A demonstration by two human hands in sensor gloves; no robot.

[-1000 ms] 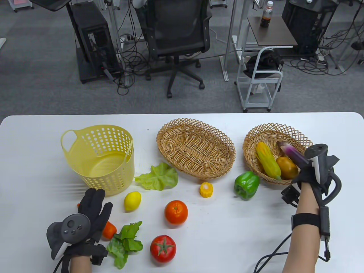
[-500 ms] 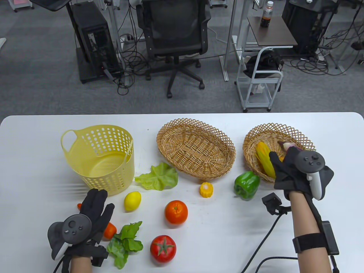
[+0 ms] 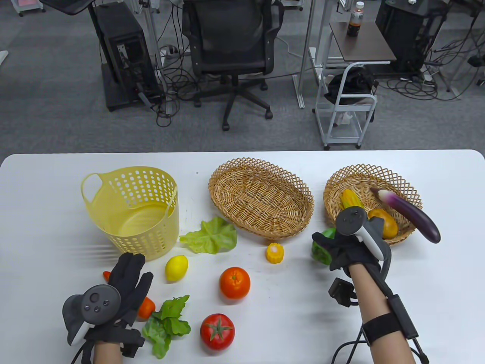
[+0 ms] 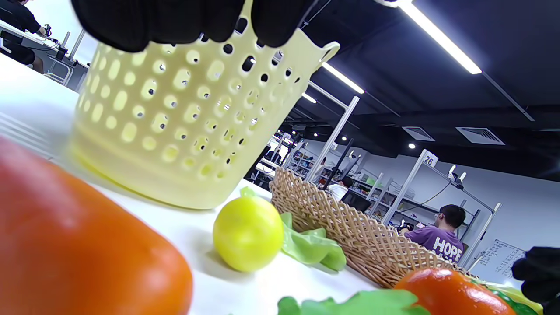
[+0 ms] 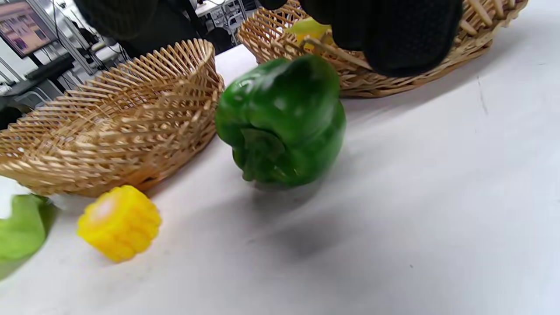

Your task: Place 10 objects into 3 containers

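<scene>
Table view: right hand (image 3: 350,248) spread above green pepper (image 3: 321,253); left hand (image 3: 127,282) flat, holding nothing.

Pale yellow tub (image 3: 130,212) with round holes; tan lattice-rimmed baskets (image 3: 261,197); glossy purple eggplant (image 3: 411,214); green pepper (image 5: 282,120); yellow lemon (image 3: 176,268); orange (image 3: 234,283); red tomato (image 3: 217,331); black gloves (image 3: 127,282); white table (image 3: 435,273)
</scene>
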